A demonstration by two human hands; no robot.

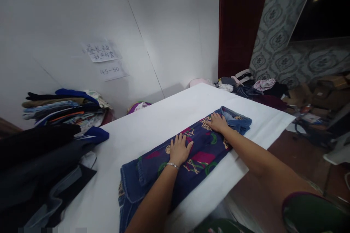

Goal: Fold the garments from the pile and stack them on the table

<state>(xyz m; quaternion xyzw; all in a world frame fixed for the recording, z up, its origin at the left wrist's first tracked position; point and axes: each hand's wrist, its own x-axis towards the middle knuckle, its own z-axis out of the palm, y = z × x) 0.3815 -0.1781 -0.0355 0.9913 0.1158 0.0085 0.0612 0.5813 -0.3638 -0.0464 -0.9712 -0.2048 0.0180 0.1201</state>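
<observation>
A folded garment lies lengthwise across the white table. Its middle is dark blue cloth patterned in magenta, green and tan, and blue denim shows at both ends. Flat on the patterned cloth, left of its middle, rests my left hand, fingers apart, a bracelet at the wrist. My right hand also lies flat with spread fingers, farther up near the denim at the far right end. Neither hand grips the cloth. Part of the garment's near side is hidden behind my left forearm.
Dark clothes are heaped on the table's left side, with a stack of folded clothes behind. More clothes lie past the far edge of the white table. Cardboard boxes stand at right. Handwritten papers hang on the wall.
</observation>
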